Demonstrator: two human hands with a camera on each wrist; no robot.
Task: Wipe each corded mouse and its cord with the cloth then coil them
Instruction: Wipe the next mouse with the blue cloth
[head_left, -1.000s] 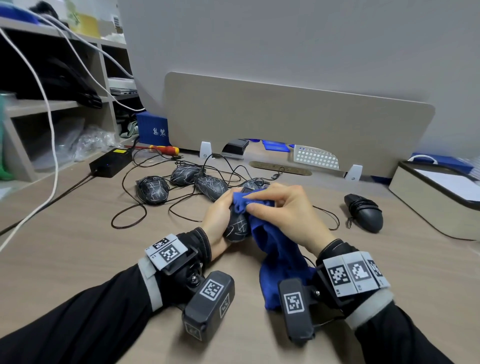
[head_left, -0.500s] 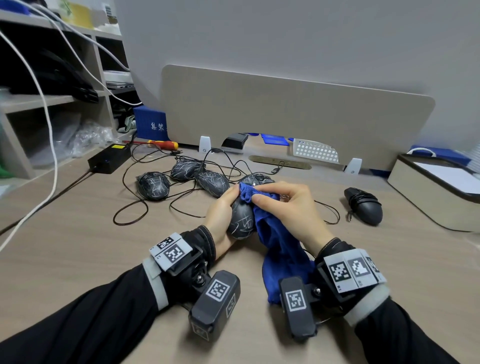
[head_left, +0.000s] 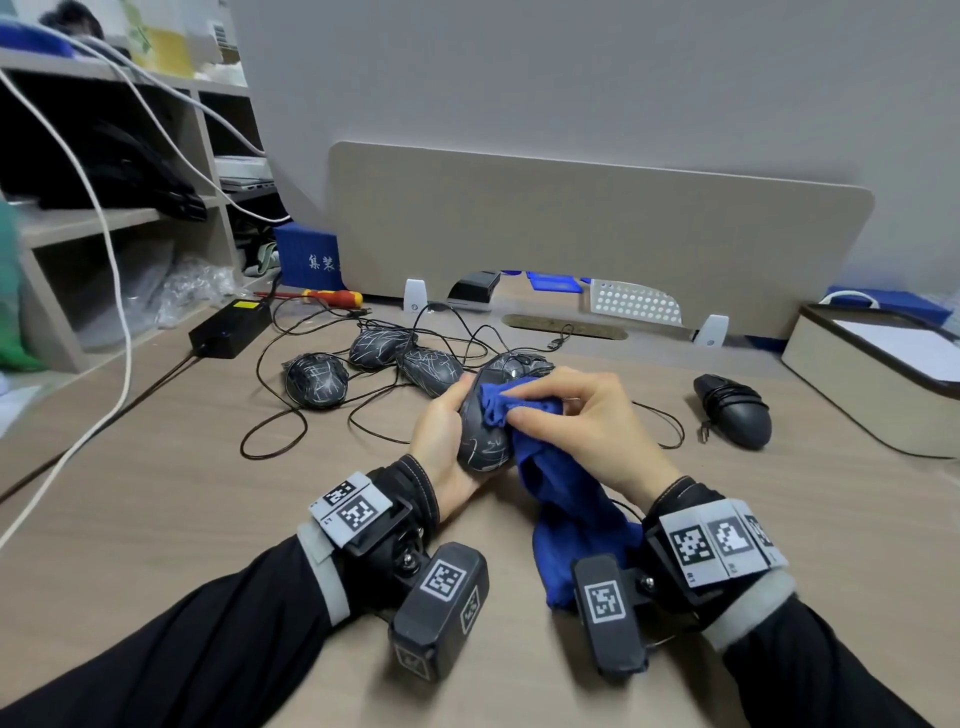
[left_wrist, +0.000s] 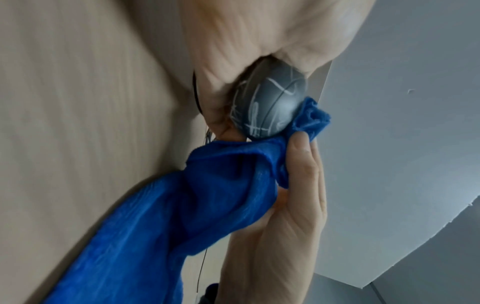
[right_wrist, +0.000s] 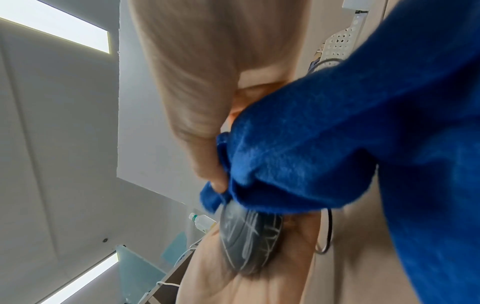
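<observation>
scribbled mice: 4 | coiled mouse: 1 | cloth: 1

**Mice lying across the desk**

The held mouse is sitting at centre, between the left hand and right hand. Three mice are lying toward ten o'clock, among loose cords. A coiled mouse is resting at three o'clock, a box lying beyond it.
</observation>
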